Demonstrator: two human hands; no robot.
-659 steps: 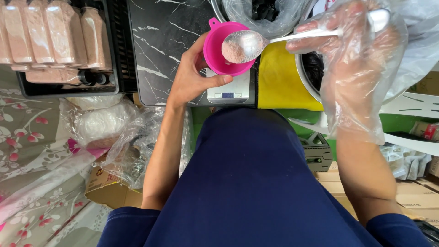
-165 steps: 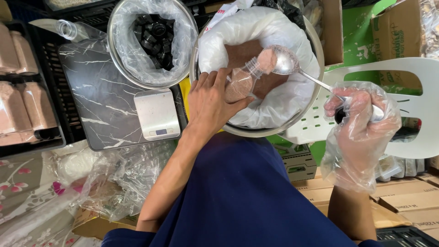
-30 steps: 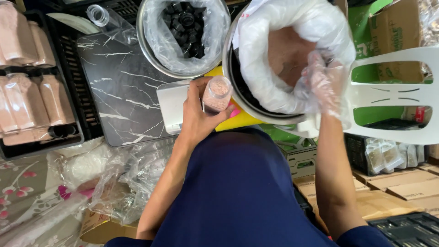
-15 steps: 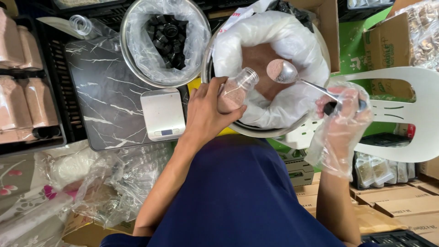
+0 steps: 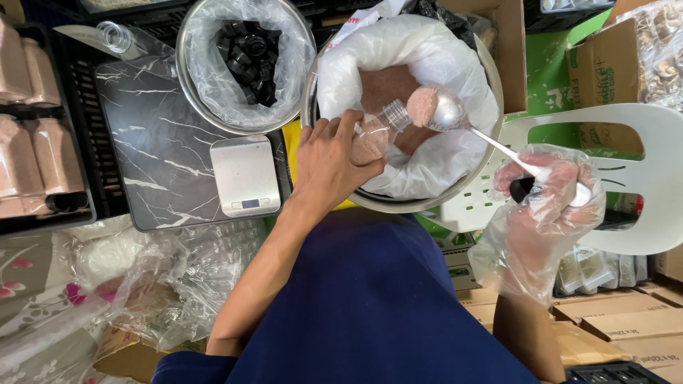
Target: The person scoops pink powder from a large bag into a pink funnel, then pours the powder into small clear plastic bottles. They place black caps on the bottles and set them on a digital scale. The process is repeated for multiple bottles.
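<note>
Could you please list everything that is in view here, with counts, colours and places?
small bottle: one, clear, part-filled with pink powder, tilted over the big bowl
spoon: one, silver, heaped with pink powder, at the bottle's mouth
big bowl: one, metal, bag-lined, pink powder, centre
second bowl: one, metal, bag-lined, black caps, upper left
scale: one, silver, on the marble board
marble board: one, dark, left
filled bottles: several, pink, black crate, far left
chair: one, white, right
left hand: bare, holds the bottle
right hand: clear glove, holds the spoon
</note>
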